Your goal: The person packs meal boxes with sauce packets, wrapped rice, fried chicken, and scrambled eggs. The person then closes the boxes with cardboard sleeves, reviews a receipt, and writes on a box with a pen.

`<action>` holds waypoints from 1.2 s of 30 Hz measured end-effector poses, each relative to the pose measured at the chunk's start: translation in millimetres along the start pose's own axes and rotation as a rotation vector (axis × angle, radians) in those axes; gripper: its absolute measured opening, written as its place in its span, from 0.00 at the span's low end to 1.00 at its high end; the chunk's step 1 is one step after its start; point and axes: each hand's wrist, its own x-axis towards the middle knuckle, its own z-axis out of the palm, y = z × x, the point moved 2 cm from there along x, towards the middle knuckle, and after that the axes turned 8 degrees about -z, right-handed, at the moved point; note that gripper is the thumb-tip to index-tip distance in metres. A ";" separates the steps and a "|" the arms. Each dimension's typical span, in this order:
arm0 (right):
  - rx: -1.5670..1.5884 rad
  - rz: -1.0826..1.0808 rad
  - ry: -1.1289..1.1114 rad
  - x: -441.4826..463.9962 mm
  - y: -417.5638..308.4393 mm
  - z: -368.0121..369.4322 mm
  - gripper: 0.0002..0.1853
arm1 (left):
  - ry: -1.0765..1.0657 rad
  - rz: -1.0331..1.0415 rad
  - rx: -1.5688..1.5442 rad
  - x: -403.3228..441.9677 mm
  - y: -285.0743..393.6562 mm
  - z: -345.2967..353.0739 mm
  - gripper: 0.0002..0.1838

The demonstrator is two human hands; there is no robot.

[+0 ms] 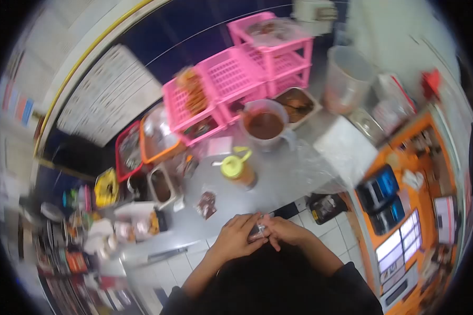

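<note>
Close to my body, in front of the counter's edge, my left hand [235,237] curls round a small clear plastic packet [258,231] with something dark inside. The thumb and fingers of my right hand [290,231] pinch the packet's upper end. Fingers cover much of it, so its contents are hard to make out. A similar packet [207,205] of dark reddish-brown filling lies flat on the steel counter [223,203]. Beyond my hands stands a bottle with a yellow-green lid [236,169]. Farther back, a translucent jug [264,127] contains brown liquid.
Pink plastic racks [229,73] line the back wall, one basket holding a bag of orange-brown food. Metal tubs [163,185] and an orange basket [158,134] stand left. A tall clear container [347,79] and a plastic sheet [344,149] are at right, near an orange shelf [399,152].
</note>
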 end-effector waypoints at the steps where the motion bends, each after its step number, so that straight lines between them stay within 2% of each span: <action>1: 0.002 -0.007 -0.015 8.8 0.7 2.2 0.37 | 0.037 -0.043 -0.034 -6.2 -5.5 -3.1 0.32; 2: 0.009 -0.019 -0.024 14.7 1.9 1.3 0.36 | 0.069 -0.079 -0.067 -10.9 -9.0 -3.8 0.31; 4: -0.041 -0.144 0.124 30.5 3.9 -2.4 0.29 | 0.147 -0.160 -0.136 -27.1 -29.0 2.9 0.30; 5: -0.064 -0.210 0.195 40.4 7.3 -5.5 0.26 | 0.171 -0.311 -0.231 -32.7 -35.3 -0.6 0.29; 6: -0.216 -0.396 0.437 59.2 15.8 -22.9 0.27 | 0.200 -0.460 -0.329 -35.6 -42.1 -5.6 0.28; 7: -0.365 -0.591 0.675 78.3 22.2 -37.7 0.31 | 0.230 -0.604 -0.431 -42.6 -47.1 -6.9 0.27; 9: -0.888 -0.835 0.905 108.0 3.3 -36.5 0.46 | 0.384 -0.766 -1.059 -61.8 -83.5 19.3 0.25; 11: -0.956 -0.850 0.893 146.3 3.3 -37.3 0.52 | 0.454 -0.810 -1.691 -72.1 -102.1 25.2 0.27; 12: -0.988 -0.861 0.898 160.5 3.6 -36.5 0.55 | 0.400 -0.776 -1.740 -75.7 -107.6 26.2 0.30; 15: -0.854 -0.855 0.916 184.1 1.0 -31.6 0.54 | 0.396 -0.666 -1.820 -76.0 -116.6 21.3 0.28; 18: -1.013 -0.740 0.790 174.7 -15.0 -27.5 0.51 | 0.379 -0.605 -1.712 -69.5 -118.1 -2.6 0.31; 21: -1.402 -1.106 0.679 151.3 -43.9 -10.7 0.48 | 0.288 -0.502 -1.616 -67.7 -124.1 -23.3 0.26; 22: -1.536 -1.206 0.666 140.3 -59.2 0.2 0.42 | 0.259 -0.470 -1.574 -66.8 -124.0 -28.5 0.23; 24: -1.752 -1.266 0.602 120.1 -89.0 13.8 0.40 | 0.191 -0.400 -1.485 -62.1 -121.7 -40.6 0.18; 25: -1.860 -1.293 0.569 110.5 -100.9 21.1 0.38 | 0.170 -0.391 -1.484 -58.5 -117.9 -47.4 0.18; 26: -1.874 -1.275 0.591 103.2 -110.5 31.9 0.32 | 0.150 -0.379 -1.480 -54.5 -113.0 -54.9 0.19; 30: -2.309 -1.243 0.573 80.5 -133.7 40.6 0.25 | 0.088 -0.335 -1.412 -36.4 -109.9 -63.9 0.20; 32: -2.457 -1.276 0.559 73.7 -143.1 47.0 0.22 | -0.050 -0.398 -1.450 -28.6 -113.1 -64.6 0.21; 36: -2.633 -1.253 0.561 61.4 -164.7 60.9 0.23 | -0.280 -0.442 -1.542 -11.4 -120.2 -57.4 0.23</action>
